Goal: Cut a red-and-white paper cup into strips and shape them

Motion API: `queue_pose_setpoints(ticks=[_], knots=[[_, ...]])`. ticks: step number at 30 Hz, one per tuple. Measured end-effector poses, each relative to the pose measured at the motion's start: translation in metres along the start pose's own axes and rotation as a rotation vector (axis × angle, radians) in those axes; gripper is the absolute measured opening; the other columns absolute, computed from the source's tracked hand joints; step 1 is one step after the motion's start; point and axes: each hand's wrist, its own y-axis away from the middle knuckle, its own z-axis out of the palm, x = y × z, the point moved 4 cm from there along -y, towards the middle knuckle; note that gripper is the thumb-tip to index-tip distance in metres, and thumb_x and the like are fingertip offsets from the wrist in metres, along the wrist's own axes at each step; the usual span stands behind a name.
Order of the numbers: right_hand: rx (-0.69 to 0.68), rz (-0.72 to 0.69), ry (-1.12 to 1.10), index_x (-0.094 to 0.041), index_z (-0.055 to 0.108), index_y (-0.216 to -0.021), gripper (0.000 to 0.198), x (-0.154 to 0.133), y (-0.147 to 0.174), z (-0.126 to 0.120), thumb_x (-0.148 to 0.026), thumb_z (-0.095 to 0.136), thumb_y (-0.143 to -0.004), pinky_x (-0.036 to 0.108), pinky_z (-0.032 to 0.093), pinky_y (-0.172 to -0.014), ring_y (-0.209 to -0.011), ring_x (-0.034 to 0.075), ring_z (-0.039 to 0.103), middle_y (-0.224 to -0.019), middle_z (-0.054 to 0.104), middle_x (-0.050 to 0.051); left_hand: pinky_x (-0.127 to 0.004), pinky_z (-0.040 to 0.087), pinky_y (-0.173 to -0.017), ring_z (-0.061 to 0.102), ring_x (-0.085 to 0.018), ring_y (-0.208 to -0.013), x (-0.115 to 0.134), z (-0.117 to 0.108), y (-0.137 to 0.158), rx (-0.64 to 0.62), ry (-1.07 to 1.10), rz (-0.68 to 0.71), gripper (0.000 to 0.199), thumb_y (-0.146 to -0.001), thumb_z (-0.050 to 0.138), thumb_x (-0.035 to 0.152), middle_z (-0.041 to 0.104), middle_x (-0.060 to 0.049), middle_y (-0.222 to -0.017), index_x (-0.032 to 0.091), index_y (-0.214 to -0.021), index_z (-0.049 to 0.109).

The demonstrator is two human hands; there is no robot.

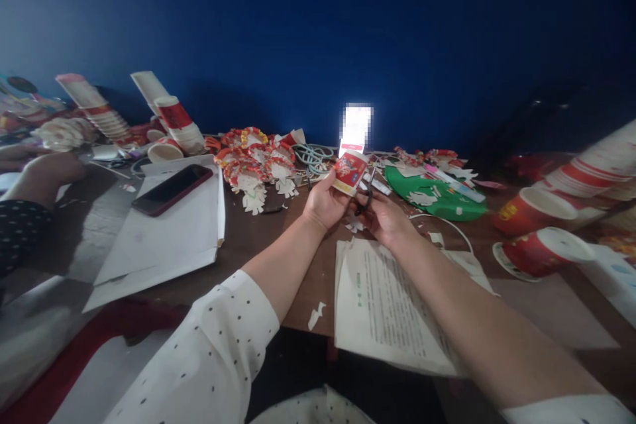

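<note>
The fingers of the left hand (325, 204) are clamped around a small red-and-white printed paper cup (350, 173), holding it tilted above the brown wooden table (263, 238). Just beside it, the right hand (385, 217) is closed through the handles of dark metal scissors (368, 193), whose blades point up at the cup's lower edge; whether they touch the paper cannot be told. Below the hands lie printed white paper sheets (382, 305) strewn with small white paper scraps (354, 225). Further out sit a green round paper plate (440, 199), a pile of red-and-white cut-out paper figures (253, 165) and a dark red phone (171, 189) on a white envelope (163, 238). Another person's hand (52, 169) rests at far left. With the thumb so near the blades, a slip could nick it, and a loose grip could let the thin cup buckle and the cut run crooked.
</note>
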Motion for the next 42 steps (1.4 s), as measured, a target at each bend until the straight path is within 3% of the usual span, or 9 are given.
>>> queue_pose_setpoints(ticks=[6,12,18,24,28,34,42], knots=[[0.006,-0.076,-0.105,-0.021,0.062,-0.081,0.026,-0.012,-0.004,-0.008,-0.014,0.077,-0.062,0.015,0.046,-0.038,-0.054,0.009,0.060,-0.067,0.065,-0.005,-0.031,0.053,-0.077,0.067,-0.018,-0.075,-0.010,0.002,0.008,-0.081,-0.121,-0.114,0.020,-0.086,0.053,0.014,0.072,-0.009,-0.084,0.012,-0.100,0.067],[0.004,-0.132,-0.133,-0.022,0.058,-0.080,0.026,-0.025,-0.004,-0.014,-0.021,0.077,-0.062,0.016,0.044,-0.040,-0.058,0.008,0.058,-0.069,0.061,-0.005,-0.024,0.049,-0.060,0.059,-0.012,-0.061,-0.007,-0.004,0.007,-0.035,-0.044,-0.131,0.006,-0.081,0.059,0.017,0.062,-0.002,-0.066,0.015,-0.077,0.064],[-0.013,-0.155,-0.136,-0.023,0.059,-0.081,0.030,-0.027,-0.001,-0.013,-0.020,0.079,-0.060,0.016,0.042,-0.041,-0.060,0.008,0.058,-0.069,0.060,-0.006,-0.016,0.044,-0.051,0.054,-0.006,-0.054,-0.006,-0.005,0.007,-0.003,-0.026,-0.131,0.011,-0.085,0.056,0.012,0.059,-0.001,-0.065,0.013,-0.077,0.063],[0.035,-0.253,-0.025,-0.025,0.061,-0.090,0.031,-0.028,0.002,-0.013,-0.026,0.079,-0.064,0.017,0.045,-0.042,-0.062,0.009,0.061,-0.073,0.063,-0.006,-0.016,0.053,-0.063,0.061,-0.007,-0.060,-0.005,-0.003,0.008,0.059,-0.044,-0.109,0.013,-0.087,0.054,0.008,0.063,-0.003,-0.068,0.010,-0.080,0.064],[-0.009,-0.247,-0.031,-0.025,0.061,-0.093,0.036,-0.025,0.004,-0.007,-0.027,0.081,-0.063,0.018,0.050,-0.050,-0.069,0.010,0.065,-0.085,0.069,-0.005,-0.017,0.055,-0.071,0.066,-0.010,-0.071,-0.004,-0.003,0.008,0.077,-0.049,-0.072,0.011,-0.085,0.055,0.006,0.066,-0.005,-0.074,0.010,-0.082,0.065],[0.018,-0.209,-0.134,-0.022,0.061,-0.084,0.027,-0.024,0.000,-0.012,-0.023,0.079,-0.064,0.014,0.044,-0.041,-0.057,0.008,0.059,-0.069,0.064,-0.005,-0.019,0.056,-0.071,0.067,-0.011,-0.070,-0.014,-0.002,0.012,-0.062,-0.174,-0.170,0.011,-0.086,0.055,0.007,0.067,-0.006,-0.073,0.009,-0.080,0.064],[-0.001,-0.135,-0.304,-0.019,0.059,-0.077,0.023,-0.028,-0.003,-0.015,-0.018,0.079,-0.065,0.010,0.040,-0.037,-0.056,0.006,0.057,-0.066,0.061,-0.005,-0.019,0.056,-0.066,0.067,-0.011,-0.067,-0.013,-0.001,0.013,-0.044,-0.095,-0.217,0.016,-0.089,0.051,0.014,0.068,-0.007,-0.072,0.009,-0.081,0.064]])
